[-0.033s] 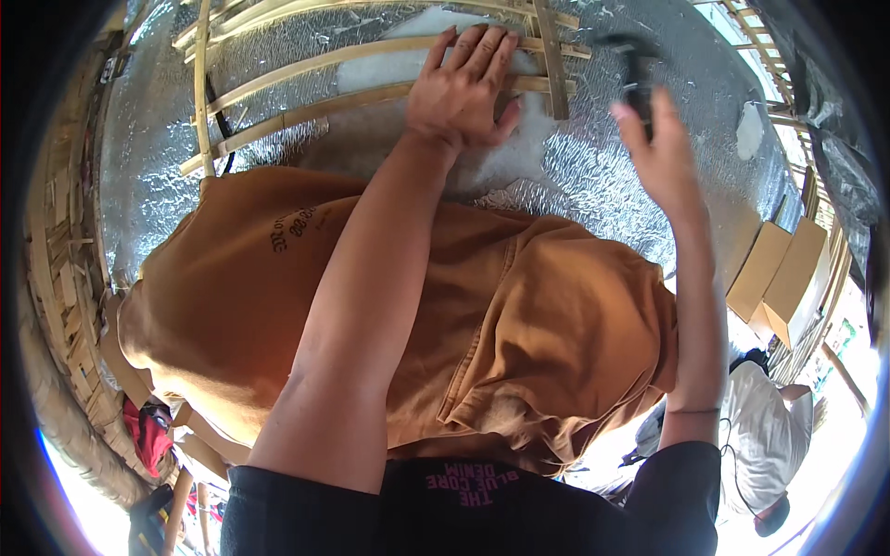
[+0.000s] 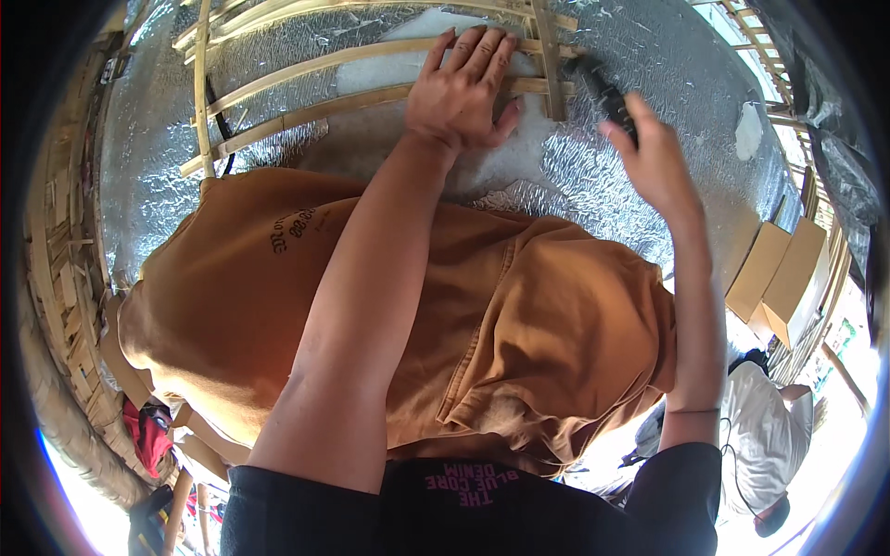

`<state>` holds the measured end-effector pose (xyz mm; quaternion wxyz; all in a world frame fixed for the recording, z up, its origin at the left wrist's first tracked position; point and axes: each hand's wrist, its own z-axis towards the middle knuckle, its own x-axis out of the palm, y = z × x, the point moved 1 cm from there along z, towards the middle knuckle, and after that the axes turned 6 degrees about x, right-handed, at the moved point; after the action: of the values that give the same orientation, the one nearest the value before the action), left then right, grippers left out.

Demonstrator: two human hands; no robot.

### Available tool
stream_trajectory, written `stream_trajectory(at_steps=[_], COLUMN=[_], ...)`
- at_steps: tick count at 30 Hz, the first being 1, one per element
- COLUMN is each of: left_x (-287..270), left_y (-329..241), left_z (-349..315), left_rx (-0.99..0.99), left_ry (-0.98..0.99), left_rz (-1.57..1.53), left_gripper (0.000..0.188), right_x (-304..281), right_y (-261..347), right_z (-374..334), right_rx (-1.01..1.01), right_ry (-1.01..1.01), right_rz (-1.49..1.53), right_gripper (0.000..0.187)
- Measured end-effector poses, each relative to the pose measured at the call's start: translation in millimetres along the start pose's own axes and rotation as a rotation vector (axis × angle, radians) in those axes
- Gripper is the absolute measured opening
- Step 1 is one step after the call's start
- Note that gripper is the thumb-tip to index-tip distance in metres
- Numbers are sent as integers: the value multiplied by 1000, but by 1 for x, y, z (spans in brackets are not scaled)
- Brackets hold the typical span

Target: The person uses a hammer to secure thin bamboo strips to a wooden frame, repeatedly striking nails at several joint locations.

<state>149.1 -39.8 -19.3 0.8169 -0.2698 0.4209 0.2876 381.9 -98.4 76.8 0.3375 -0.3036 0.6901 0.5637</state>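
My left hand (image 2: 462,88) lies flat across the wooden slats (image 2: 352,57), its fingers stretched out and slightly apart, pressing on them. The slats run crosswise and join an upright strip (image 2: 551,69) on the right and a thinner one on the left, making a ladder-like frame. In my right hand (image 2: 654,153) is a dark hammer (image 2: 607,95), gripped by its black handle. Slightly blurred, its head is close to the right ends of the slats; I cannot tell whether it touches them. Under the frame is a crinkled silver foil sheet (image 2: 593,167) with pale worn patches.
Brown cloth (image 2: 445,306) covers my lap and legs, close below the frame. Open cardboard boxes (image 2: 779,273) stand at the right. Behind them, at lower right, is a person in a white shirt (image 2: 765,426). Woven bamboo (image 2: 69,269) lines the left side.
The hammer has swung down and to the left, toward the right ends of the slats, with my right hand tilting along. My left hand has stayed in place.
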Motion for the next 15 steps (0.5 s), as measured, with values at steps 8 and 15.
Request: stream_trajectory(at_steps=[8,15], left_x=[-8,-19], left_y=[3,-1], left_z=[3,8], left_rx=[31,44], left_ry=[55,75], left_rz=[11,-36], left_gripper=[66,61], right_x=[-7,22], right_y=[20,-8], right_z=[9,6], right_rx=[-142,-27], right_ry=[-174,148], right_rz=[101,-149], right_gripper=[27,28])
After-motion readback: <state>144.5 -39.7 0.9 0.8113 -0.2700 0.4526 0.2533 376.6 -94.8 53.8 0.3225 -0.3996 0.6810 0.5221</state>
